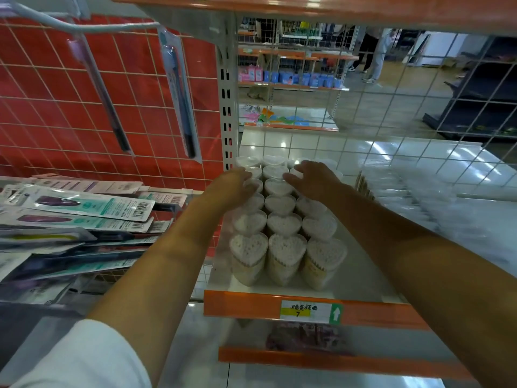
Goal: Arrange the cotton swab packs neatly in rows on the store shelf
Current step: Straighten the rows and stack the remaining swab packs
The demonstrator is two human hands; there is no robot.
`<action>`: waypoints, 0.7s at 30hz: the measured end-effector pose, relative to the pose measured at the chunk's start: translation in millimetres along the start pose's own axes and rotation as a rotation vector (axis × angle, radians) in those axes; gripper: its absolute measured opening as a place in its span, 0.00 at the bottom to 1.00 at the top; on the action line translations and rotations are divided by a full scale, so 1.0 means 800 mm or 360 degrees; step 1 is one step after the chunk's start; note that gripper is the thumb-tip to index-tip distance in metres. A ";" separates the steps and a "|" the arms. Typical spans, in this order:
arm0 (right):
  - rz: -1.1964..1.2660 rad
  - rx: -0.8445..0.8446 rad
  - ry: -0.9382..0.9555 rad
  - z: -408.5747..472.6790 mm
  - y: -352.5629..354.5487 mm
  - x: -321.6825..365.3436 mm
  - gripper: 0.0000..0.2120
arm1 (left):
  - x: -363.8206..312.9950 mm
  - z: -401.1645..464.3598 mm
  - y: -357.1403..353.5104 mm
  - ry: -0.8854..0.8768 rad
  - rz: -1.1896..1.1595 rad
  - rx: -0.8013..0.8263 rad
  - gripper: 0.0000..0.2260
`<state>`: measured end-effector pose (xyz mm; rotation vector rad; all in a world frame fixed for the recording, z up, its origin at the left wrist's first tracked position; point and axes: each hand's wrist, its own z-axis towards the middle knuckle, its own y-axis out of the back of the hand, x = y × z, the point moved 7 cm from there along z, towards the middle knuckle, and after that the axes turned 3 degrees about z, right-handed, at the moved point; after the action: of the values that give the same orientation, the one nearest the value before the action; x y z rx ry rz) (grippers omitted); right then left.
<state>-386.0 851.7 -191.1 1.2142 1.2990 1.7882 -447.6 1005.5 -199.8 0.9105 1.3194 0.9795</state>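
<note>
Head view: cotton swab packs (285,247), heart-shaped, stood in three tight rows on the white shelf (361,281), running front edge to back. Left hand (235,182) and right hand (313,177) lay loosely open against the rear packs' flanks, gripping nothing, probably squeezing the rows straight.

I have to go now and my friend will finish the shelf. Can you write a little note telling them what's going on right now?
Left hand: resting on the left column of heart-shaped cotton swab packs, far back. Whether it grips one, I cannot tell.
Right hand: on the right column, same depth, grip also unclear.
Packs stand upright in three columns on the white shelf, above the price label.
Done: front rows look straight.
Left: probably tidy the back rows under both hands.
</note>
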 end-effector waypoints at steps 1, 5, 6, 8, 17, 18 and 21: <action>0.0004 0.0029 0.0048 0.000 0.000 0.008 0.25 | 0.001 0.001 0.000 -0.0004 -0.0002 -0.0009 0.20; -0.0018 0.0220 0.0209 0.002 -0.012 0.035 0.28 | 0.006 0.010 -0.004 -0.0034 0.0056 0.0003 0.16; -0.0031 0.0275 0.0207 0.005 -0.019 0.036 0.27 | 0.006 0.012 -0.005 -0.0040 0.0067 0.0019 0.14; -0.0063 0.0312 0.0197 0.011 -0.029 0.035 0.26 | 0.007 0.011 -0.008 -0.0046 0.0068 0.0043 0.15; -0.0277 0.0189 0.0296 0.017 -0.026 0.039 0.28 | 0.007 0.020 -0.008 -0.0054 0.0090 0.0005 0.11; -0.0282 0.0168 0.0304 0.018 -0.025 0.038 0.29 | 0.007 0.022 -0.009 -0.0059 0.0100 0.0007 0.11; -0.0332 0.0114 0.0299 0.018 -0.022 0.039 0.30 | 0.008 0.026 -0.009 -0.0080 0.0116 -0.0016 0.12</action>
<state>-385.7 889.7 -196.5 0.9259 1.5472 1.7486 -426.3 1009.5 -207.3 0.9751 1.2453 1.0123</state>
